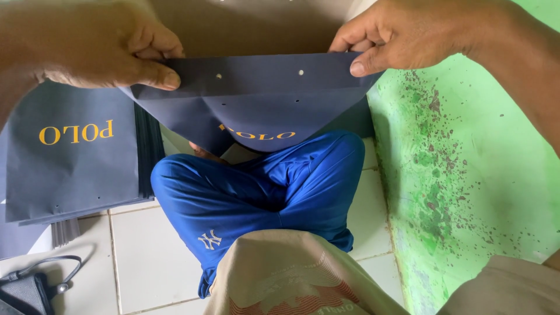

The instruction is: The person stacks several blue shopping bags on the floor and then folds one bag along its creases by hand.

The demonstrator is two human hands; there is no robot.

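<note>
A dark navy paper sheet [265, 102] with small punched holes and yellow lettering hangs in front of me, its lower part curving down toward my lap. My left hand [96, 44] pinches its upper left edge between thumb and fingers. My right hand [402, 35] pinches the upper right edge the same way. Below the sheet are my crossed legs in blue trousers [262, 189] and a beige shirt [291, 274].
A stack of the same navy sheets [76, 163] lies on the white tiled floor [151, 256] at my left. A green, paint-flecked wall [461, 169] rises close on my right. A dark pouch with a cord [26, 291] sits at the lower left corner.
</note>
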